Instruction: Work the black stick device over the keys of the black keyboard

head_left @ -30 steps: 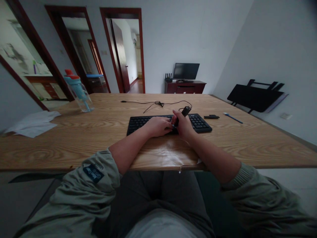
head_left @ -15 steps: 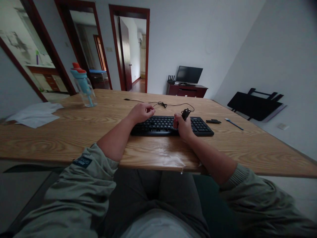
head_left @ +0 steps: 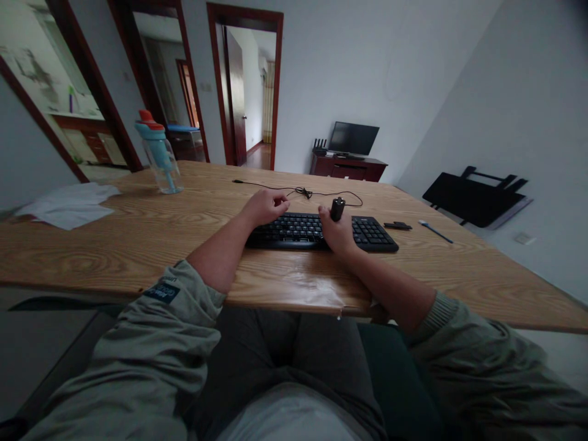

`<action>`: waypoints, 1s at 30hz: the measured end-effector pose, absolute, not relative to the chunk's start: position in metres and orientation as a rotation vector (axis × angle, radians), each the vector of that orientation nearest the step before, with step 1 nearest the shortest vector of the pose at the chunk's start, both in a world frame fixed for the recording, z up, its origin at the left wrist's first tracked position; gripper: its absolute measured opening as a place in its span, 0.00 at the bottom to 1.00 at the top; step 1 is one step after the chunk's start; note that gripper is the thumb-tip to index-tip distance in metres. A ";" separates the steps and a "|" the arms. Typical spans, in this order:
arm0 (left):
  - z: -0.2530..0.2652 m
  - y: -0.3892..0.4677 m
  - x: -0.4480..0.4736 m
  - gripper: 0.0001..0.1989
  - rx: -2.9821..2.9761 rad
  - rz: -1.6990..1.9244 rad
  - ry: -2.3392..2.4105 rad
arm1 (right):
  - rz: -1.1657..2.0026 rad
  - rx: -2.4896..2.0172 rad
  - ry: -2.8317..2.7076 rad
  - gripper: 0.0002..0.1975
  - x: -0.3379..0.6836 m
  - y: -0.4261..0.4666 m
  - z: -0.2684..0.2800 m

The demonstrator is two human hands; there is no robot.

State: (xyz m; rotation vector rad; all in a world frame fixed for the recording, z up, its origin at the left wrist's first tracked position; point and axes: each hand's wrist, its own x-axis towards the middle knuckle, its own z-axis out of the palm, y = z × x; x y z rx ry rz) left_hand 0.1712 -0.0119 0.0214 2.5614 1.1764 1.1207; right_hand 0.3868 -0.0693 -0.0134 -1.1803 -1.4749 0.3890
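Note:
A black keyboard (head_left: 301,231) lies on the table close to its front edge. My right hand (head_left: 337,234) is closed around a black cylindrical handle (head_left: 338,209), whose top end sticks up out of the fist. This fist is over the right-middle part of the keys, and it hides the handle's lower end. At the keyboard's left end, my left hand (head_left: 266,209) has its fingers curled in; the fingertips are near the back edge, and what they may grip is hidden. Behind the keyboard, a thin black cable (head_left: 303,193) is loosely bundled.
On the wooden table (head_left: 193,239) stand or lie a clear bottle with a red lid (head_left: 160,156), white tissues (head_left: 68,205), a flat black piece (head_left: 397,226) and a blue brush (head_left: 436,231). Beyond the table, a monitor (head_left: 353,138) rests on a cabinet.
My right fist has shifted slightly left over the keys, and the handle stands more upright. My left hand stays at the keyboard's left end. The camera view has shifted a little.

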 end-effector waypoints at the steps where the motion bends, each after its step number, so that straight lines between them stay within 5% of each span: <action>1: 0.021 -0.011 0.171 0.15 2.548 1.125 1.181 | 0.377 -1.189 -1.478 0.21 0.386 -0.070 -0.011; 30: 0.017 0.004 0.159 0.16 2.435 1.220 1.269 | 0.372 -1.256 -1.423 0.19 0.386 -0.050 -0.004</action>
